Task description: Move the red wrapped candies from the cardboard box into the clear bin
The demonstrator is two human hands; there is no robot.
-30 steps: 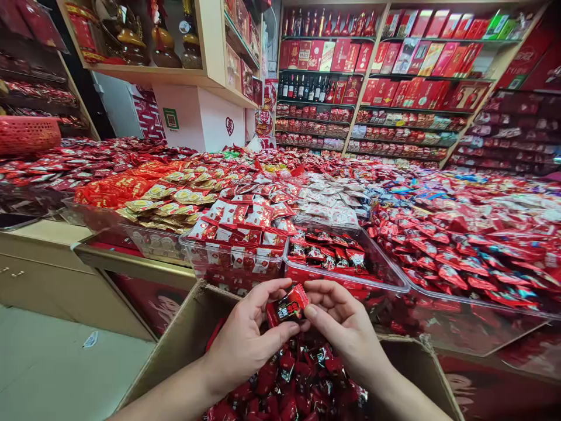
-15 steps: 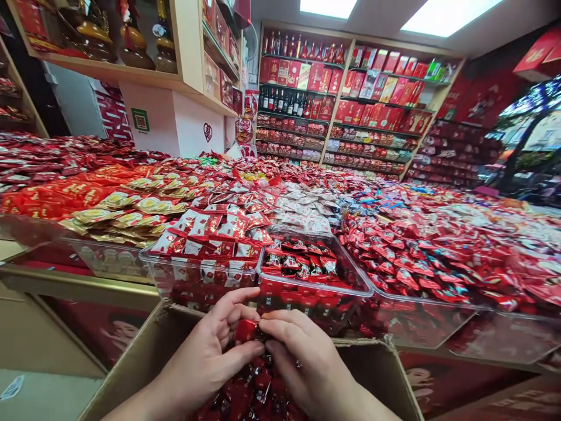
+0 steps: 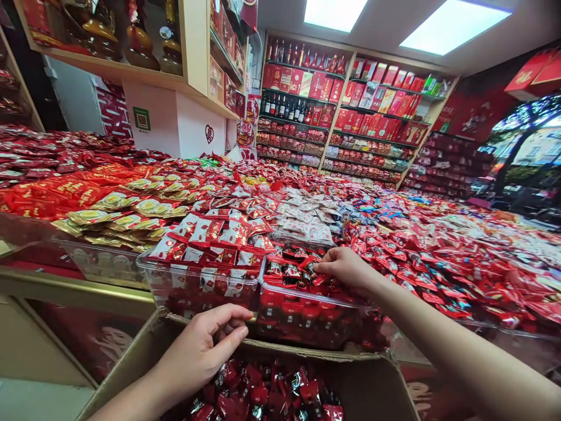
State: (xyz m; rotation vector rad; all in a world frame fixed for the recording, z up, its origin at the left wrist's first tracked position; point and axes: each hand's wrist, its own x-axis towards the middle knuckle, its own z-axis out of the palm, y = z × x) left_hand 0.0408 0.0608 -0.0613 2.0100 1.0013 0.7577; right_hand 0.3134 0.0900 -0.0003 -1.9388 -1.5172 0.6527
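**Pinching a wrapped candy [image 3: 308,263] at the clear tub [image 3: 302,292]**

Thumb and fingertips of the right hand [image 3: 348,269] close on one end of the red-and-black candy, which lies among matching pieces inside the tub, behind its front edge. The right forearm crosses the tub's right side. The left hand [image 3: 205,342] hangs over the near-left part of an open carton [image 3: 370,380], its fingers loosely curled and a gap between thumb and forefinger; their tips point toward the tub's front-left corner.

Below the hands, a heap of dark red candies [image 3: 267,394] lies inside the carton, whose far edge runs just in front of the tub. Against the tub's left edge stands a second tub [image 3: 197,275], piled above its rim with red-and-white packets [image 3: 219,231]. Gold packets [image 3: 131,213] are heaped farther left, and red wrappers [image 3: 438,251] spread beyond the first tub's right edge. Shelves [image 3: 333,120] of bottles and boxes line the back wall.
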